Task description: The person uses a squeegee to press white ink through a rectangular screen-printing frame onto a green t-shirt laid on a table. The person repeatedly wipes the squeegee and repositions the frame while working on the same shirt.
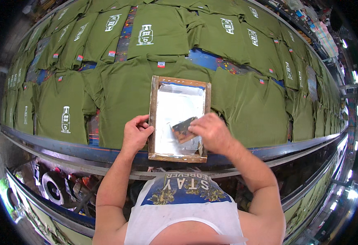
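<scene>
A wooden screen printing frame (150, 122) lies on a green T-shirt (121, 94) right in front of me, white ink spread over its mesh. My left hand (137, 132) grips the frame's left side, thumb and fingers closed on the wood. Inside the frame, my right hand (211, 128) holds a small, dark, ink-stained squeegee (184, 130) tilted over the white mesh. Its lower edge is at the ink, though whether it presses on the mesh I cannot tell. The part of the shirt under the frame is hidden.
Rows of green T-shirts cover the long table (203, 59); many, like the left neighbour (60, 94), bear a white cylinder print. The shirt to the right (250, 106) shows no print. Below the table's near edge (85, 153) lies a tyre (53, 188) among clutter.
</scene>
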Available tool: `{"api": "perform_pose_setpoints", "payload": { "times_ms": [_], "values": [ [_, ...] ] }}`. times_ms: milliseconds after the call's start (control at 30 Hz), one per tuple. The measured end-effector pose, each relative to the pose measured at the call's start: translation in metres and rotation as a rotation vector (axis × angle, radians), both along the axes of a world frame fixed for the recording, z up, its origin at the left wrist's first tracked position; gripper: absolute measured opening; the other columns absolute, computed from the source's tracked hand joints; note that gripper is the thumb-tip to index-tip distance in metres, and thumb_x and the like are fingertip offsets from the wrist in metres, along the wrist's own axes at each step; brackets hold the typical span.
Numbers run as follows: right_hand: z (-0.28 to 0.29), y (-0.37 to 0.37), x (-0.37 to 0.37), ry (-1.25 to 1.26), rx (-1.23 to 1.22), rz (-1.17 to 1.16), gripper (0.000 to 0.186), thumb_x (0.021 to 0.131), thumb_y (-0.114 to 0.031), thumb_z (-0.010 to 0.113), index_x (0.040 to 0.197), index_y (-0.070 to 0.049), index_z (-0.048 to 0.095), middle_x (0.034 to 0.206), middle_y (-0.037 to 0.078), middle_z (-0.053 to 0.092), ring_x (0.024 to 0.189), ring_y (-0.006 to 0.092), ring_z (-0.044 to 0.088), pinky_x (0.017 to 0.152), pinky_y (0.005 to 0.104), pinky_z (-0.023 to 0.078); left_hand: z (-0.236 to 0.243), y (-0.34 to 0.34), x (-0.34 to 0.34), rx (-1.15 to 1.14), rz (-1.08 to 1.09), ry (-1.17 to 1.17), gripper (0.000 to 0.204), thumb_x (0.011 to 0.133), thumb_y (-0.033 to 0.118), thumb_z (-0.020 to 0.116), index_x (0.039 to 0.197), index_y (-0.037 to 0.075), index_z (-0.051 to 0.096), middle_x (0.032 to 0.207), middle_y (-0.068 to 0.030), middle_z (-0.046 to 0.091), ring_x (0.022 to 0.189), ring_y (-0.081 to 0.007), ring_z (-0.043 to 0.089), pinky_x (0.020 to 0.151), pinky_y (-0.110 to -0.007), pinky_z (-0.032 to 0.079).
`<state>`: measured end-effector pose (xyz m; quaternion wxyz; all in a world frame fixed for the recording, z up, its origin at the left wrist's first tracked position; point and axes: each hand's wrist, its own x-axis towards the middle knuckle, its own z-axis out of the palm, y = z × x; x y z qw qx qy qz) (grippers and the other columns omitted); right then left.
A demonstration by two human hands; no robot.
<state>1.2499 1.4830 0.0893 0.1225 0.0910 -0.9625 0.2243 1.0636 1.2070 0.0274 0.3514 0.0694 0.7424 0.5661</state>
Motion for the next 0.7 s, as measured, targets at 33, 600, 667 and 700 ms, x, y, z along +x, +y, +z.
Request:
{"api": "perform_pose_setpoints", "payload": {
  "times_ms": [33,600,667,700],
  "values": [
    [0.0,-0.017,0.012,-0.004,-0.02,-0.039,0.03,0.083,-0.001,0.076,0.112,-0.005,0.082,0.114,0.01,0.083,0.11,0.0309,0.079,0.102,0.0489,0.06,0.0,0.0,0.0,0.003,-0.007,-0.003,0.053,0.093,-0.001,0.087,0.144,-0.005,0.075,0.093,0.002,0.07,0.073,-0.0038,0.061,0.066,-0.023,0.055],
    [-0.004,0.031,-0.083,-0.035,-0.035,-0.317,0.03,0.092,0.002,0.076,0.12,-0.005,0.083,0.112,0.015,0.082,0.112,0.0366,0.076,0.1,0.0522,0.056,-0.002,0.002,-0.007,0.084,-0.044,0.004,0.063,0.092,-0.001,0.085,0.153,-0.005,0.069,0.086,0.0011,0.069,0.069,-0.0086,0.066,0.057,-0.028,0.059],
    [-0.003,0.027,-0.08,-0.013,0.025,-0.265,0.031,0.091,0.002,0.076,0.121,-0.006,0.083,0.113,0.014,0.082,0.11,0.0358,0.077,0.099,0.0512,0.056,-0.005,0.002,-0.008,0.106,-0.047,0.01,0.064,0.092,-0.001,0.085,0.153,-0.005,0.069,0.086,0.0012,0.069,0.069,-0.0083,0.066,0.057,-0.028,0.059],
    [-0.003,0.022,-0.075,-0.02,0.057,-0.249,0.032,0.091,0.002,0.076,0.121,-0.007,0.084,0.113,0.014,0.082,0.109,0.0355,0.077,0.098,0.0508,0.056,-0.007,0.001,-0.007,0.098,-0.041,-0.008,0.064,0.092,-0.001,0.086,0.153,-0.005,0.069,0.086,0.0013,0.069,0.069,-0.0081,0.065,0.057,-0.028,0.059]
  ]
}}
